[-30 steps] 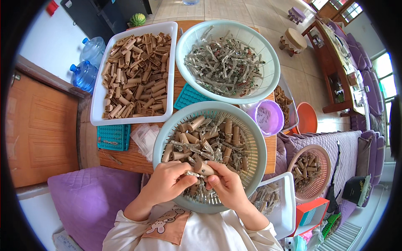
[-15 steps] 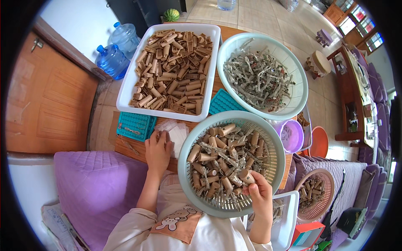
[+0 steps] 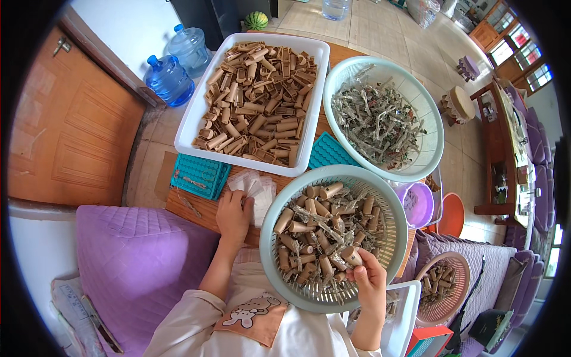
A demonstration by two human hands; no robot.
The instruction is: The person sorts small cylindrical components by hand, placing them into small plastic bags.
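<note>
My right hand point(image 3: 370, 278) pinches a tan plastic cylinder point(image 3: 352, 256) above the near rim of a grey-green basket. That basket point(image 3: 395, 208) holds many like cylinders point(image 3: 332, 190), mixed with pieces of crinkled clear film. My left hand point(image 3: 234, 215) rests at the edge of a stack of small clear plastic bags point(image 3: 257, 189) on the wooden table, left of the basket. Its fingers are curled in at the bags' near-left side, and the fingertips are partly hidden.
A white tray point(image 3: 182, 134) of tan half-shell parts stands at the back. Beside it, a pale green basket point(image 3: 435, 128) holds small wrapped strips. Teal trays point(image 3: 199, 172) lie on the table point(image 3: 190, 209). Purple padding point(image 3: 143, 256) is at my left, a pink basket point(image 3: 465, 279) at my right.
The view has shifted a little. My left hand's fingers have drawn from spread over the bags to curled at their edge. My right hand keeps hold of the cylinder.
</note>
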